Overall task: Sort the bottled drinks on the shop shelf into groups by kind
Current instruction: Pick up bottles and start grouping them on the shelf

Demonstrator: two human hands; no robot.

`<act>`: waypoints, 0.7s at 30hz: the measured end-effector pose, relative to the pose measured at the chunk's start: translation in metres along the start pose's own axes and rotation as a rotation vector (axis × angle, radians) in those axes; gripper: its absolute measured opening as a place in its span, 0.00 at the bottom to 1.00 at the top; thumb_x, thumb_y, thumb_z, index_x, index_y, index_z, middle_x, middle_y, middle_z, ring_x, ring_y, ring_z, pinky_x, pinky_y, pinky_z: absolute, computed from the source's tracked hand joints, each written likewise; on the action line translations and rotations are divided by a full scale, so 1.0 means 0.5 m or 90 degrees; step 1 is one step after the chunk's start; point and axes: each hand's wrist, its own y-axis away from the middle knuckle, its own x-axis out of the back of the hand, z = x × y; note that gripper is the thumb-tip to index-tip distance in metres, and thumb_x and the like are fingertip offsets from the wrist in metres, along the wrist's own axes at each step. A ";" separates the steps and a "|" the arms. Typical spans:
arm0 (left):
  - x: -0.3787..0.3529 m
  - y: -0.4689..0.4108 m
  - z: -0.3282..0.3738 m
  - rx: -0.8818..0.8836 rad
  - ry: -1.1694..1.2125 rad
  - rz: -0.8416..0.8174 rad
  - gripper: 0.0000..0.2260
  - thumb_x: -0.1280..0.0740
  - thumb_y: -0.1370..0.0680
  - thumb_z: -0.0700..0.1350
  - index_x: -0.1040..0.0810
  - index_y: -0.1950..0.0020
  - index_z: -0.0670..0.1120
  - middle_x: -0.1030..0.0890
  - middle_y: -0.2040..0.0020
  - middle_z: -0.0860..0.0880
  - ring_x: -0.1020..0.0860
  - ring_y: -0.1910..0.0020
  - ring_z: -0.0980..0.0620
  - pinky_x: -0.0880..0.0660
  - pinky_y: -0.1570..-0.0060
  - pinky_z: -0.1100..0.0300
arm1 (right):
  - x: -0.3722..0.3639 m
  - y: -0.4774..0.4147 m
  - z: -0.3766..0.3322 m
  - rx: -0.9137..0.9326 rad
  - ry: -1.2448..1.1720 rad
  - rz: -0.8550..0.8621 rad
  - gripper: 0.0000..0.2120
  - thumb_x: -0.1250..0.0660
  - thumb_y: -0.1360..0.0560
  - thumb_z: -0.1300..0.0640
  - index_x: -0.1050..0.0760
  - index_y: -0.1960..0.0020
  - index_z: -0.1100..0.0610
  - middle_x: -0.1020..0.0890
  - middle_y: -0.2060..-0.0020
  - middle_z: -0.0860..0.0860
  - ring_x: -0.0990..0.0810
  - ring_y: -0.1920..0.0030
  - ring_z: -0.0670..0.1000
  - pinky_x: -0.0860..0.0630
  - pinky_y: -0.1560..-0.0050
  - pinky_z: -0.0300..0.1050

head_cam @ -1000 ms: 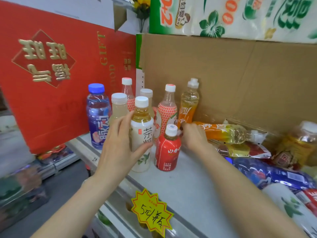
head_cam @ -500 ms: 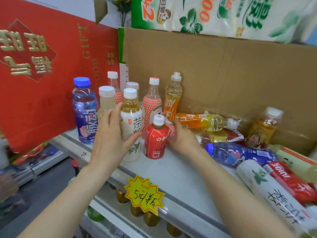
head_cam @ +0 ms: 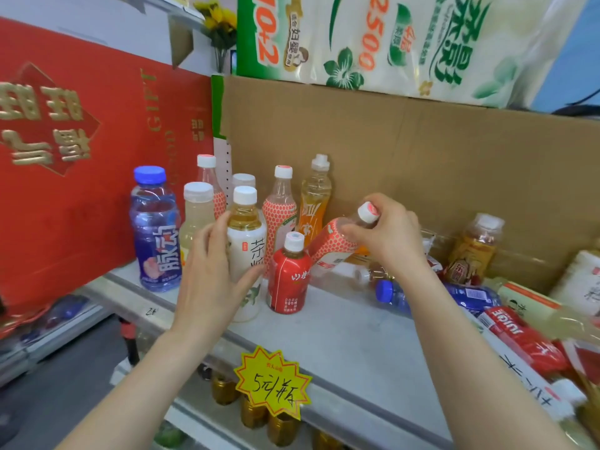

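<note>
Red-honeycomb-labelled clear plastic bottle leans toward two o'clock, grasped at its neck by the right hand; left hand clasps the upright white-labelled tea bottle.

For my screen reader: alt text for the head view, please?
The right hand holds a tilted clear plastic bottle with a red-dotted label by its neck; the left hand grips an upright white-labelled tea bottle on a grey shop shelf.
</note>
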 end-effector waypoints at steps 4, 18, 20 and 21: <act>0.001 0.000 -0.003 0.009 0.004 -0.009 0.43 0.24 0.30 0.54 0.44 0.21 0.51 0.33 0.30 0.48 0.32 0.31 0.49 0.30 0.35 0.49 | -0.039 -0.028 -0.017 0.012 -0.103 0.019 0.18 0.22 0.31 0.51 0.26 0.45 0.43 0.19 0.60 0.38 0.20 0.56 0.39 0.25 0.55 0.41; 0.013 0.006 0.027 -0.105 -0.092 0.073 0.42 0.22 0.31 0.46 0.39 0.23 0.39 0.36 0.28 0.39 0.36 0.28 0.40 0.37 0.29 0.48 | -0.126 -0.093 0.014 -0.009 -0.094 -0.164 0.21 0.37 0.19 0.45 0.29 0.30 0.53 0.23 0.35 0.51 0.23 0.38 0.51 0.25 0.38 0.51; 0.009 0.008 0.060 -0.213 -0.106 0.109 0.35 0.25 0.29 0.43 0.34 0.26 0.38 0.33 0.30 0.37 0.34 0.30 0.38 0.37 0.29 0.49 | -0.074 -0.097 0.039 0.014 -0.010 -0.156 0.20 0.38 0.18 0.47 0.29 0.29 0.54 0.22 0.35 0.52 0.23 0.38 0.51 0.26 0.37 0.51; 0.001 0.008 0.082 -0.251 -0.088 0.100 0.31 0.26 0.28 0.42 0.31 0.27 0.38 0.31 0.31 0.38 0.32 0.32 0.39 0.36 0.31 0.50 | -0.042 -0.100 0.054 0.021 0.042 -0.154 0.19 0.37 0.18 0.48 0.28 0.29 0.54 0.22 0.36 0.52 0.23 0.38 0.52 0.26 0.37 0.51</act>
